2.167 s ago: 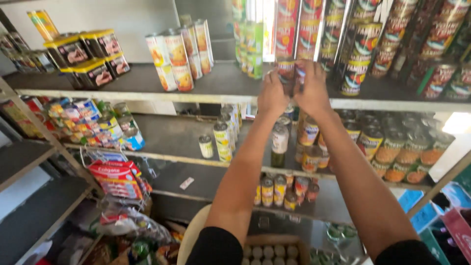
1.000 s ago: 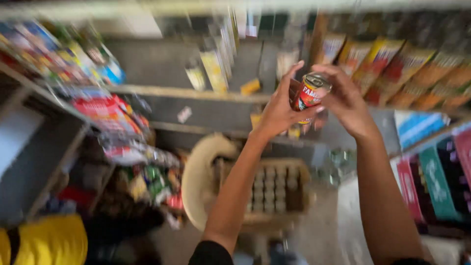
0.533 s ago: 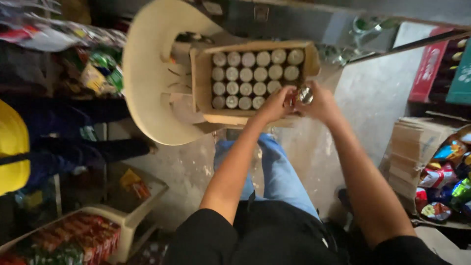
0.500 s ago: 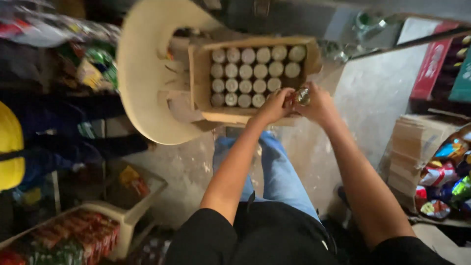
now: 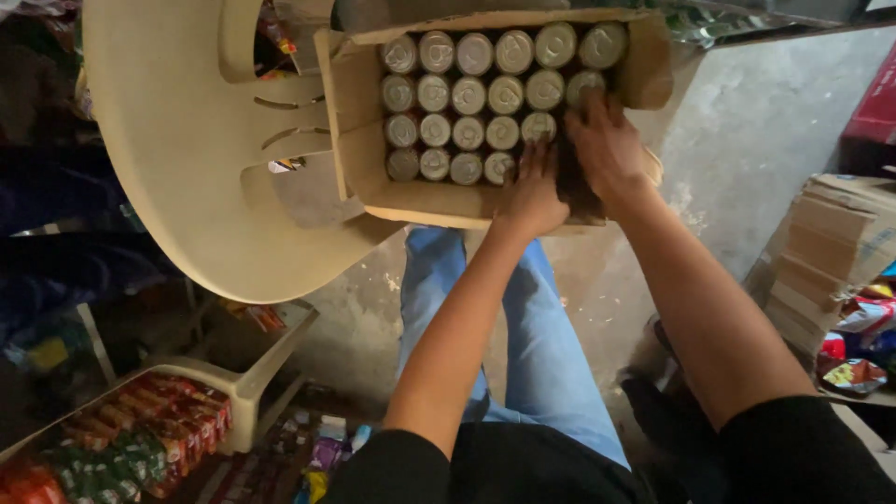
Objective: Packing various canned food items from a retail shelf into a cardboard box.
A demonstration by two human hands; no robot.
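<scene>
Head view, left to right. Bottom left: pale plastic tray (image 5: 245,387) with red and green packets (image 5: 140,448), well apart from hands. Cream plastic chair (image 5: 177,159) carrying open cardboard box (image 5: 359,121) on its seat, probably to keep it within reach. Box packed with tins (image 5: 467,93) upright, lids up, tight rows; gap only at right-hand near corner of box. Left hand (image 5: 534,191) over near edge of box, fingers on tins beside gap; no clear grasp, grip state cannot tell. Right hand (image 5: 607,149) reaching into gap at right side, fingers down among tins; what it clamps, if anything, hidden, so grip cannot tell either. Blue-jeaned legs (image 5: 523,336) below box, standing on concrete floor (image 5: 737,131). Far right: stacked cardboard cartons (image 5: 826,252) and bright snack packs (image 5: 854,373), near right elbow; tight space for swinging arm out.
</scene>
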